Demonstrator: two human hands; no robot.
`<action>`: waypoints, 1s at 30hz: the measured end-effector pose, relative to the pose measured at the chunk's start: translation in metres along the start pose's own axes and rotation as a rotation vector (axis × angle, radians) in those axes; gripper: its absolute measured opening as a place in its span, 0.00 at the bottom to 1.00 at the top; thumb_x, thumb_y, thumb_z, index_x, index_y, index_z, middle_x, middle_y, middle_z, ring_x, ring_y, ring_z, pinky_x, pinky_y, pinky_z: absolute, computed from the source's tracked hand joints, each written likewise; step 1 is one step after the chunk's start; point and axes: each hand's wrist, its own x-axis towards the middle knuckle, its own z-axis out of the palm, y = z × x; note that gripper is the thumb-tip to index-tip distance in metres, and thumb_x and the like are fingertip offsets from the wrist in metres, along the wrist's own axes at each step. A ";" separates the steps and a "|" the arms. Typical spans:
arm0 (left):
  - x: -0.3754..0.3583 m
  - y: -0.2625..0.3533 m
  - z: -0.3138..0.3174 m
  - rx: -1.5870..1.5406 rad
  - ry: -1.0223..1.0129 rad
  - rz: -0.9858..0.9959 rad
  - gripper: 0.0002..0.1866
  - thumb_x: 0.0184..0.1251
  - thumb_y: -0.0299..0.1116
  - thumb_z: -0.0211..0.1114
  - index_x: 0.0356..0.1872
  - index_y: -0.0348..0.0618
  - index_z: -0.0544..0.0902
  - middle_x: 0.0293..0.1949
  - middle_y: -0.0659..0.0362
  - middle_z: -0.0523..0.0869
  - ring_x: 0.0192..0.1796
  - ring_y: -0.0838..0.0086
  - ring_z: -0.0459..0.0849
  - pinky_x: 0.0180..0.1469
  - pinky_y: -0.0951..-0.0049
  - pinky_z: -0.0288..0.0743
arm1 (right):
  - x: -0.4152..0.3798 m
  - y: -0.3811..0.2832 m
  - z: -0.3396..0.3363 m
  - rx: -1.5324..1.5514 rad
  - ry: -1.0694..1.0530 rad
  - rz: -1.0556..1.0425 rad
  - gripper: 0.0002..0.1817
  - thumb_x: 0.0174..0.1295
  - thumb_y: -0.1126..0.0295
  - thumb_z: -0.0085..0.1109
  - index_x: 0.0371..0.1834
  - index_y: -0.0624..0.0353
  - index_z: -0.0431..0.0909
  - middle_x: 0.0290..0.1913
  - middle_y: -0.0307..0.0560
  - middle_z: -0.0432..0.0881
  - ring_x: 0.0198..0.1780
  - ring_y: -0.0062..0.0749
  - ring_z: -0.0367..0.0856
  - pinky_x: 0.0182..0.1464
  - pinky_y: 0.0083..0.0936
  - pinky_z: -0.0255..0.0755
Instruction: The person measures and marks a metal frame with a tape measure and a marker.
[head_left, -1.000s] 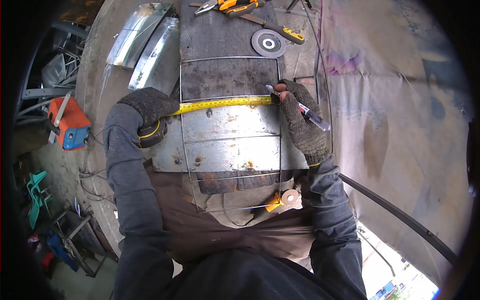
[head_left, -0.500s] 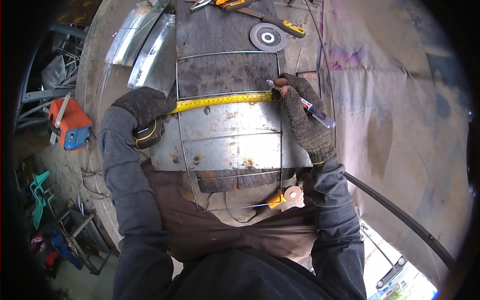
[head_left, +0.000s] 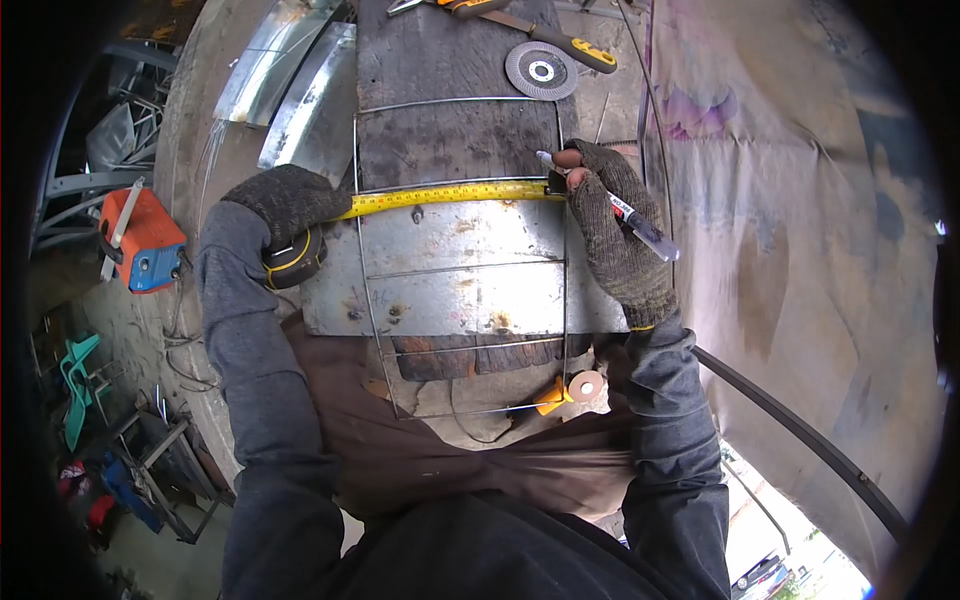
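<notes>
My left hand (head_left: 285, 208), in a dark knitted glove, is closed around a tape measure (head_left: 297, 262) with a black and yellow case. Its yellow blade (head_left: 440, 197) runs rightward across a rectangular frame of thin metal rods (head_left: 465, 268), close along one crossbar. At the blade's far end, my gloved right hand (head_left: 620, 215) pinches a marker pen (head_left: 648, 236), its tip pointing up and left. The right fingertips are right at the blade's end, near the frame's right side rod. Beneath the frame lies a grey metal sheet (head_left: 520, 300) on a dark wooden board (head_left: 430, 55).
A flap disc (head_left: 541, 71) and a yellow-and-grey handled tool (head_left: 580, 52) lie at the board's far end. Curved metal sheets (head_left: 310, 100) rest at left, near an orange-blue machine (head_left: 145, 240). A yellow tool with a round disc (head_left: 570, 392) lies below. A large cloth (head_left: 780, 230) hangs at right.
The view has shifted slightly. My right hand and the blade's end have edged a little to the right; both hands keep their grips.
</notes>
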 end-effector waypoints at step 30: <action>0.040 0.005 -0.075 0.302 -0.039 0.079 0.16 0.66 0.31 0.62 0.53 0.49 0.87 0.56 0.51 0.86 0.58 0.54 0.83 0.62 0.58 0.76 | 0.006 0.022 -0.018 -0.014 0.000 0.106 0.15 0.75 0.60 0.57 0.49 0.63 0.82 0.40 0.46 0.86 0.41 0.27 0.84 0.45 0.25 0.77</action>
